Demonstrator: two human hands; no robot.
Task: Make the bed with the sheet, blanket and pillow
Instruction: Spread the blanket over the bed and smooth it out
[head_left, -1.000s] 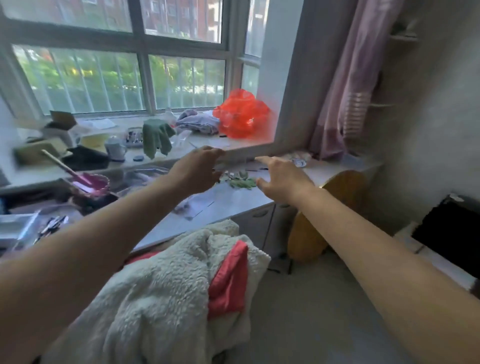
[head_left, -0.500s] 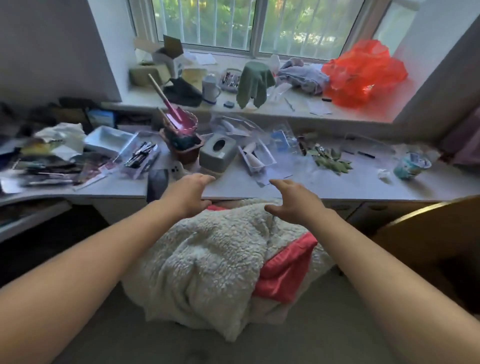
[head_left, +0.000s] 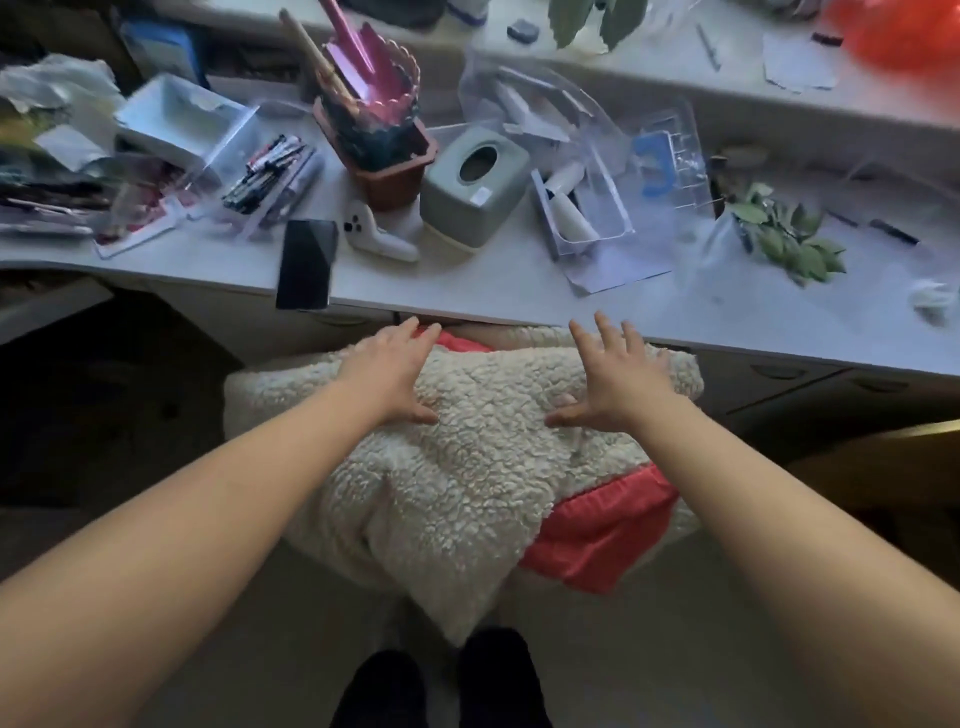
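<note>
Cluttered desk (head_left: 467, 283) — blanket (head_left: 457, 483) lies along its edge, left hand (head_left: 387, 371), right hand (head_left: 618, 379) atop.

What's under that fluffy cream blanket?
Beneath the blanket, red fabric shows at its right side and far edge. Whatever supports the pile is covered.

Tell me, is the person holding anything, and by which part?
Nothing is gripped. The left hand and right hand are spread flat, fingers straight, on top of the folded fleecy blanket, near its edge by the desk.

Desk (head_left: 467, 291) bearing phone (head_left: 306, 264), tissue box (head_left: 475, 189)
</note>
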